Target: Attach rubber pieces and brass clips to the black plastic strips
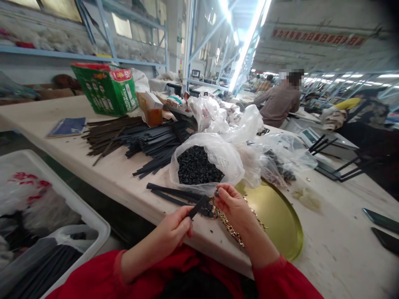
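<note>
My left hand is closed around a flat black strip, whose free end points up and right toward the other hand. My right hand pinches a small dark piece between thumb and fingertips, just in front of the bag. That open white plastic bag is filled with small black pieces. Small gold-coloured metal parts lie beneath and beside my right hand, along the edge of a round gold tray. A few black strips rest on the table left of these.
Bundles of dark strips lie farther back, near a green carton and a blue booklet. Clear plastic bags stand behind the tray. At lower left is a white bin. A co-worker sits beyond the table.
</note>
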Tool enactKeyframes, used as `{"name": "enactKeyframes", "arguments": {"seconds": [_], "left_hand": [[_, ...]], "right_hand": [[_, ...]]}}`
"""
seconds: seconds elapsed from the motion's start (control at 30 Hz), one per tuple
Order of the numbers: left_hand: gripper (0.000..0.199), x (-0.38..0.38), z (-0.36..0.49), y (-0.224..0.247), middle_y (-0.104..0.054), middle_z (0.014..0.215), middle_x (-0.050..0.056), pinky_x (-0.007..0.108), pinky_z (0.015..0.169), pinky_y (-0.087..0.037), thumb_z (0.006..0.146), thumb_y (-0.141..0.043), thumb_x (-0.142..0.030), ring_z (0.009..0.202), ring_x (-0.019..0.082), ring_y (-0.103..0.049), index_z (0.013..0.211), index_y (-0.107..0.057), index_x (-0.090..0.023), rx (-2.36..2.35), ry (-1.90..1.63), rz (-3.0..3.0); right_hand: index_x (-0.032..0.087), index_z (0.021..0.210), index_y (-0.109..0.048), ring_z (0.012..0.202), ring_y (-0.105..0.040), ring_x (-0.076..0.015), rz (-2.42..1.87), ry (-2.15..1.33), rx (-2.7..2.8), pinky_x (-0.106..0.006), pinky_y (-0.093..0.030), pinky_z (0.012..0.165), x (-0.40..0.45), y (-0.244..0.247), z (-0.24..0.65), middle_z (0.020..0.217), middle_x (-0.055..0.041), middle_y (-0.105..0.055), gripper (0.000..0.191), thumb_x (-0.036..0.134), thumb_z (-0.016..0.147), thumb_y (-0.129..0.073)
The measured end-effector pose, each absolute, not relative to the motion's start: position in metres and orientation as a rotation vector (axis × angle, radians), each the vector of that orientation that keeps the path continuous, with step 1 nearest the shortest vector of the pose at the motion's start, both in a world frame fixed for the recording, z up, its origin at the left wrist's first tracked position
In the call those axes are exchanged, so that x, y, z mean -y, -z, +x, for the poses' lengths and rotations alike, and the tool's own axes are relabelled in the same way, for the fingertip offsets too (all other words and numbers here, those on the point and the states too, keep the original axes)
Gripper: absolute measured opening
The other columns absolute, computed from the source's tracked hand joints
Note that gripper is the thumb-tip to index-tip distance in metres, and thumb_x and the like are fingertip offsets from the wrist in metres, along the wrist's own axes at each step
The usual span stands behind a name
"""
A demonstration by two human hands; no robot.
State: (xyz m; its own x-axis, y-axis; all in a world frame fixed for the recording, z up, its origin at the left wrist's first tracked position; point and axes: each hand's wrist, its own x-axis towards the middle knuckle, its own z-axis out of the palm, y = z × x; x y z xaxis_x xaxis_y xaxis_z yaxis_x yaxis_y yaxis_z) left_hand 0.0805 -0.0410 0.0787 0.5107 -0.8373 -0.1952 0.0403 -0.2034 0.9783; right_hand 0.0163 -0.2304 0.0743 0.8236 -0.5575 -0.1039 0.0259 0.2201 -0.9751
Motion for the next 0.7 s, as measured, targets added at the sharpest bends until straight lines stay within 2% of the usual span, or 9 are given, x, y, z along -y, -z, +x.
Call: {"name": "enactKeyframes", "arguments": {"seconds": [0.1,0.23,0.33,0.43,0.5,0.6,0.7], "left_hand": [[0.030,0.038,0.071,-0.088,-0.045,0.054,-0.006,0.018,0.043,-0.030,0.088,-0.037,-0.036,0.044,0.009,-0.040,0.101,-0.055,-0.016,0.832,0.895,1.656],[0.025,0.033,0.064,-0.092,-0.052,0.055,-0.004,0.021,0.049,-0.036,0.087,-0.036,-0.029,0.048,0.013,-0.047,0.090,-0.058,-0.016,0.912,0.792,1.828],[0.028,0.030,0.062,-0.089,-0.064,0.075,0.002,0.025,0.065,-0.043,0.083,-0.036,-0.020,0.068,0.017,-0.058,0.099,-0.059,-0.016,0.980,0.664,1.905],[0.035,0.028,0.061,-0.082,-0.065,0.100,0.006,0.028,0.081,-0.042,0.083,-0.036,-0.019,0.089,0.021,-0.059,0.110,-0.057,-0.018,1.057,0.594,1.933],[0.033,0.028,0.062,-0.079,-0.066,0.100,0.005,0.028,0.081,-0.043,0.086,-0.035,-0.023,0.089,0.021,-0.059,0.109,-0.058,-0.019,1.085,0.586,1.957],[0.031,0.029,0.065,-0.078,-0.066,0.088,0.005,0.026,0.073,-0.043,0.088,-0.035,-0.028,0.081,0.021,-0.059,0.099,-0.062,-0.019,1.109,0.592,2.001],[0.028,0.030,0.068,-0.077,-0.064,0.078,0.003,0.023,0.064,-0.040,0.087,-0.037,-0.028,0.072,0.019,-0.058,0.085,-0.063,-0.019,1.150,0.619,2.048]], "right_hand": [[0.019,0.080,-0.061,0.047,-0.054,-0.0046,-0.767,0.305,-0.505,-0.014,-0.049,0.047,0.200,-0.074,-0.006,0.060,0.0062,-0.059,0.032,0.029,0.057,-0.080],[0.019,0.082,-0.063,0.057,-0.062,-0.0063,-0.585,0.285,-0.543,-0.015,-0.054,0.058,0.181,-0.068,-0.020,0.069,0.0030,-0.065,0.035,0.020,0.053,-0.083],[0.019,0.088,-0.063,0.059,-0.062,-0.0055,-0.506,0.253,-0.539,-0.014,-0.054,0.059,0.175,-0.062,-0.025,0.071,0.0025,-0.066,0.034,0.017,0.058,-0.080],[0.019,0.086,-0.063,0.054,-0.058,-0.0040,-0.482,0.260,-0.541,-0.012,-0.051,0.053,0.168,-0.055,-0.026,0.068,0.0040,-0.064,0.030,0.022,0.061,-0.079],[0.019,0.081,-0.062,0.052,-0.056,-0.0038,-0.542,0.293,-0.551,-0.012,-0.049,0.050,0.162,-0.051,-0.026,0.065,0.0048,-0.063,0.027,0.027,0.061,-0.079],[0.017,0.073,-0.061,0.053,-0.054,-0.0049,-0.750,0.338,-0.559,-0.014,-0.047,0.052,0.155,-0.045,-0.026,0.062,0.0042,-0.061,0.024,0.035,0.064,-0.076],[0.017,0.072,-0.061,0.056,-0.053,-0.0052,-0.859,0.328,-0.556,-0.015,-0.045,0.056,0.154,-0.040,-0.028,0.063,0.0042,-0.061,0.022,0.033,0.066,-0.075]]}}
